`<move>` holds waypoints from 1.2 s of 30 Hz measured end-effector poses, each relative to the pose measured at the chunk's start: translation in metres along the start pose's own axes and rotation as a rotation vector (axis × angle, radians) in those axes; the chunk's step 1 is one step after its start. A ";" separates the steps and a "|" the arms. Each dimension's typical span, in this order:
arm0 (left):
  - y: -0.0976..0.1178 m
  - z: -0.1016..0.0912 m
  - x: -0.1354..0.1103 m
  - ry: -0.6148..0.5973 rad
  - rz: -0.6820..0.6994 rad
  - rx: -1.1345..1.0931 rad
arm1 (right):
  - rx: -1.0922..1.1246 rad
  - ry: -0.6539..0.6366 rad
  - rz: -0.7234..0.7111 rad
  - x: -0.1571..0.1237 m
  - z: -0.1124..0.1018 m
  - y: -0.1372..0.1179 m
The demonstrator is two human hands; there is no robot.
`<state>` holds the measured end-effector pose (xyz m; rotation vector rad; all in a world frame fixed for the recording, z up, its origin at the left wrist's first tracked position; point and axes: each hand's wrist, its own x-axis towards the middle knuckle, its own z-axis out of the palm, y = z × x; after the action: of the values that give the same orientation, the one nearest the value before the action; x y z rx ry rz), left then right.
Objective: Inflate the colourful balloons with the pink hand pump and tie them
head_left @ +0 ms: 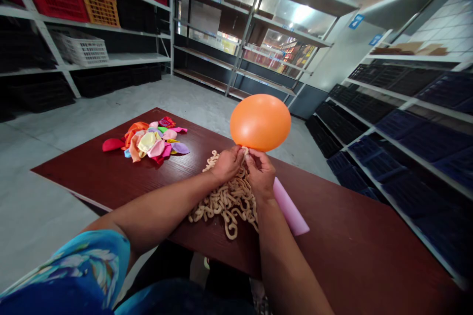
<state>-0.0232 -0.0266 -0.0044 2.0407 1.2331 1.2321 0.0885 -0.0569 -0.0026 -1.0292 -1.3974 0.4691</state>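
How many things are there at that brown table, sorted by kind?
Inflated orange balloon, pinched at its neck by the left hand and right hand: 1
Heap of flat coloured balloons, too tangled to count singly: 1
Heap of tan looped strip: 1
Pink tube: 1
Total: 4

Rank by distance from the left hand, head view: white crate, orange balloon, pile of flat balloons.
1. Orange balloon: its neck at the left hand.
2. Pile of flat balloons: to its left.
3. White crate: far left, shelved.
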 end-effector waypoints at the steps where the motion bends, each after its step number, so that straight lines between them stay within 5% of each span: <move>1: 0.000 0.000 0.000 -0.007 0.003 0.005 | -0.003 -0.004 -0.001 0.000 0.000 0.000; 10: 0.004 -0.004 -0.001 -0.050 0.026 0.014 | 0.213 0.051 0.189 0.000 0.002 0.003; 21: 0.019 0.000 -0.010 -0.177 0.117 0.050 | 0.384 0.301 0.321 0.006 0.000 0.015; 28: 0.023 -0.003 -0.008 -0.312 0.205 -0.071 | 0.595 0.269 0.452 0.006 0.000 0.010; 36: 0.026 -0.003 -0.009 -0.368 0.151 -0.080 | 0.684 0.239 0.551 0.006 0.001 0.011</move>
<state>-0.0156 -0.0479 0.0123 2.2078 0.8586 0.8960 0.0914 -0.0464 -0.0079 -0.8441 -0.6352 1.1000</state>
